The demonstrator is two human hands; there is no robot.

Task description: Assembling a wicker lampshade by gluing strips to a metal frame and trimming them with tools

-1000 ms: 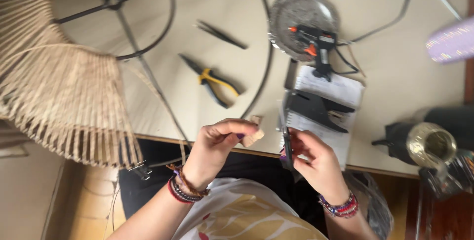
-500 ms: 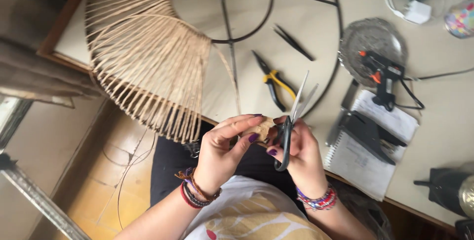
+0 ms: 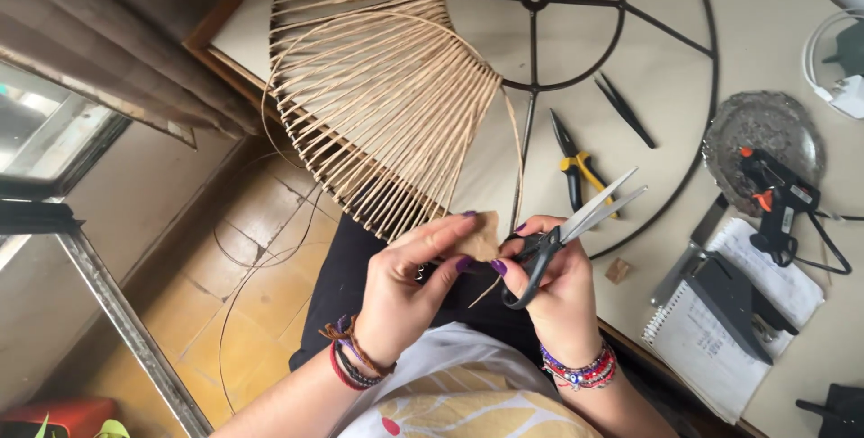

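My left hand point(image 3: 412, 289) pinches a small tan piece of card point(image 3: 479, 238) between thumb and fingers, just below the table edge. My right hand point(image 3: 560, 287) grips black-handled scissors point(image 3: 576, 222), blades parted and pointing up to the right, right beside the card. A thin tan cord point(image 3: 486, 290) hangs down between both hands. Above them a black wire lampshade frame point(image 3: 621, 51) lies on the table, its left part wrapped with tan cord strands point(image 3: 387, 123).
Yellow-handled pliers point(image 3: 574, 166) and black tweezers point(image 3: 623, 110) lie inside the frame. A glue gun point(image 3: 776, 197) rests on a round glass dish point(image 3: 758, 128). A spiral notebook point(image 3: 731, 323) with a black tool sits right. A small tan block point(image 3: 617, 270) lies near the edge. Tiled floor at left.
The view has swung right and closer, so the frame and tools shifted right. My hands stayed together; the scissors have tilted so the blades point up to the right.
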